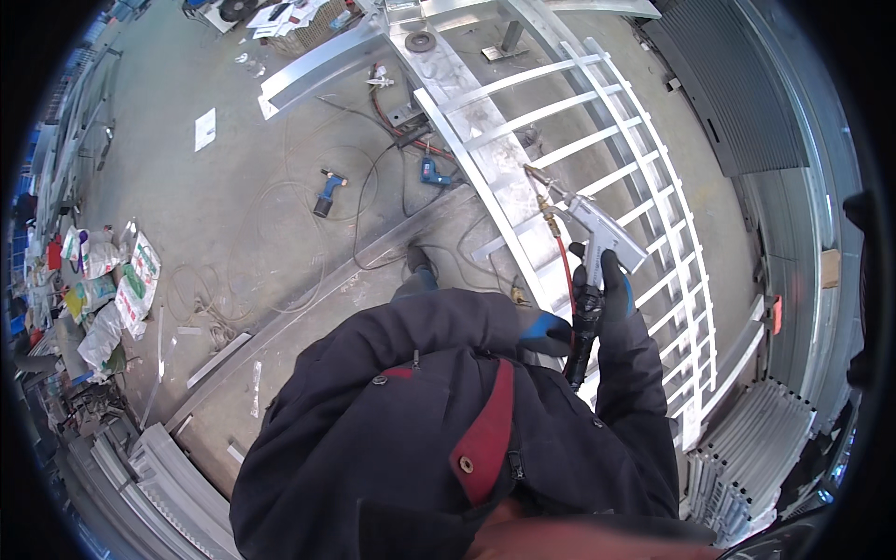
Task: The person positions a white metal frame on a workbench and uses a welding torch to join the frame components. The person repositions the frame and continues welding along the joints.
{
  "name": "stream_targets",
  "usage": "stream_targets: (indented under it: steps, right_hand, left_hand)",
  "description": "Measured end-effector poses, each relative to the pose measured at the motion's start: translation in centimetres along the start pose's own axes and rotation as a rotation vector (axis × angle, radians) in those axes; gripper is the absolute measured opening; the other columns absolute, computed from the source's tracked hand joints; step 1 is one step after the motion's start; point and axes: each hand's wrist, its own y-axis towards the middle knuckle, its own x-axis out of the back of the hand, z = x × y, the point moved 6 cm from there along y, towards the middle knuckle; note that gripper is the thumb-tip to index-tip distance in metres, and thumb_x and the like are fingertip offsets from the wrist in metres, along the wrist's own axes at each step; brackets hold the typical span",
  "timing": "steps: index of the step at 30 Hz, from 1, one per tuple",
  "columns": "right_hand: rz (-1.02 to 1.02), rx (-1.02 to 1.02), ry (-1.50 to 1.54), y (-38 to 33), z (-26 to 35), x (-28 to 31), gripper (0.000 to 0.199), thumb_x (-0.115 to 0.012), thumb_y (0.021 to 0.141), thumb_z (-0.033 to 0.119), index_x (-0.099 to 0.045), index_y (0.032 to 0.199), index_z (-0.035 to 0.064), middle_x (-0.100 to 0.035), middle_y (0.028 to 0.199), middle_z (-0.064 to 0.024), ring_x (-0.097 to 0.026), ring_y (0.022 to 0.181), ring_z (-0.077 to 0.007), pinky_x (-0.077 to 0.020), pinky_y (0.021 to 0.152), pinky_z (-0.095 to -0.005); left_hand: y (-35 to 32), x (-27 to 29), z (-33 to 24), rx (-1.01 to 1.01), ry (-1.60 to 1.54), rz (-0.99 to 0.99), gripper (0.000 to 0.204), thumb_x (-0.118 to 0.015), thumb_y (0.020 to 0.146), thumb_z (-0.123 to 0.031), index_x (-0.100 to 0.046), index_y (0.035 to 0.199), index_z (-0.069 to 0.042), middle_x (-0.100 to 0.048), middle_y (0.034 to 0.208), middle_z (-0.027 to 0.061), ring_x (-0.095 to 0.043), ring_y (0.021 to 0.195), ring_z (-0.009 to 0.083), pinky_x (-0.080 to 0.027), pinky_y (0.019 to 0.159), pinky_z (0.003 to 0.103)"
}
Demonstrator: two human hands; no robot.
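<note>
In front of my right side, my right hand [611, 280], in a black and blue glove, is closed round the grip of a silver pistol-shaped air tool [602, 233]. Its narrow nozzle points up and left over the metal frame. A brass fitting [549, 217] joins a red hose [566, 266] that runs down beside the tool. Just below and left is my left hand [546, 333], also gloved, close to a black ribbed part [584, 322] under the tool. Its fingers are mostly hidden, so I cannot tell whether they grip it.
A curved silver metal frame with slats [644, 201] fills the right side. On the floor lie a cordless tool [329, 191], a blue drill [433, 172], cables and a white sheet [205, 129]. Bags [135, 280] are piled left; stacked metal profiles [751, 448] stand lower right.
</note>
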Motion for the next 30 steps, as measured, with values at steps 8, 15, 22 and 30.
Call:
stream_targets:
  steps: [8, 15, 22, 30]
  right_hand:
    - [-0.196, 0.141, -0.121, 9.0, 10.1, 1.0, 0.067, -0.049, 0.105, 0.053, -0.055, 0.137, -0.0055, -0.064, 0.079, -0.0036, -0.059, 0.061, -0.0114, -0.0479, 0.051, -0.0237]
    - [0.079, 0.002, -0.256, 24.8, 16.0, -0.6, 0.058, -0.049, 0.108, 0.045, -0.059, 0.132, -0.0077, -0.059, 0.069, -0.0014, -0.05, 0.052, -0.008, -0.0375, 0.046, -0.0228]
    - [0.128, -0.162, -0.235, 42.1, 7.0, -2.1, 0.052, -0.062, 0.1, 0.045, -0.066, 0.116, -0.0037, -0.065, 0.07, -0.0053, -0.06, 0.059, -0.0128, -0.0459, 0.054, -0.0257]
    - [0.279, -0.212, -0.306, 48.2, 4.5, -2.5, 0.052, -0.063, 0.099, 0.043, -0.066, 0.118, -0.0056, -0.064, 0.07, -0.0046, -0.06, 0.061, -0.0132, -0.0477, 0.056, -0.0258]
  left_hand:
    - [-10.6, 18.8, 11.6, 0.068, -0.242, -0.516, 0.044, -0.065, 0.102, -0.033, -0.066, 0.134, -0.004, -0.071, 0.121, 0.009, -0.066, 0.113, 0.0189, -0.053, 0.095, 0.034]
    - [-14.3, 22.7, 17.4, 0.258, -0.311, -0.729, 0.046, -0.065, 0.102, -0.035, -0.064, 0.136, -0.004, -0.072, 0.115, 0.0096, -0.067, 0.105, 0.0183, -0.054, 0.086, 0.031]
    - [-9.0, 27.2, 20.9, 0.438, -0.317, -1.2, 0.043, -0.067, 0.102, -0.026, -0.063, 0.136, -0.001, -0.068, 0.128, 0.0138, -0.064, 0.118, 0.0203, -0.049, 0.1, 0.03]
    - [-1.2, 31.3, 20.9, 0.438, -0.577, -1.226, 0.052, -0.066, 0.102, -0.027, -0.053, 0.145, -0.001, -0.065, 0.137, 0.0124, -0.06, 0.129, 0.0189, -0.046, 0.107, 0.027]
